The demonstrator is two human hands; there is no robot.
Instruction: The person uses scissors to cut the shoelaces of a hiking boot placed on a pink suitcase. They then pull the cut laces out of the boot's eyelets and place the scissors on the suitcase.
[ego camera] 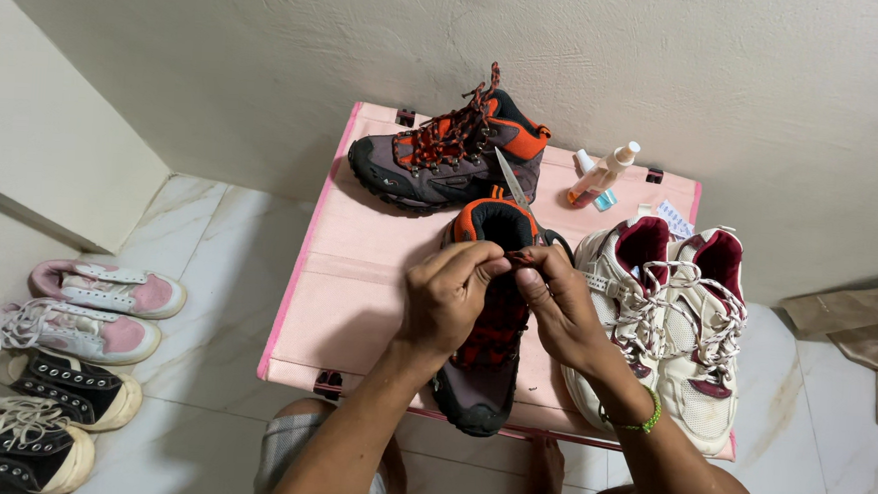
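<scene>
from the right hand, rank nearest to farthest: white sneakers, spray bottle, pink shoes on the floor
Measured from the right hand:
1. White sneakers, just to its right on the table.
2. Spray bottle, at the table's back edge.
3. Pink shoes, far left on the floor.

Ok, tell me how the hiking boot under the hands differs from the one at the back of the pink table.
The near boot stands upright, toe toward the person; the far boot lies on its side, toe to the left. The left hand and right hand pinch the near boot's lace; the far boot is untouched, laced up. Both are grey with orange collars.
</scene>
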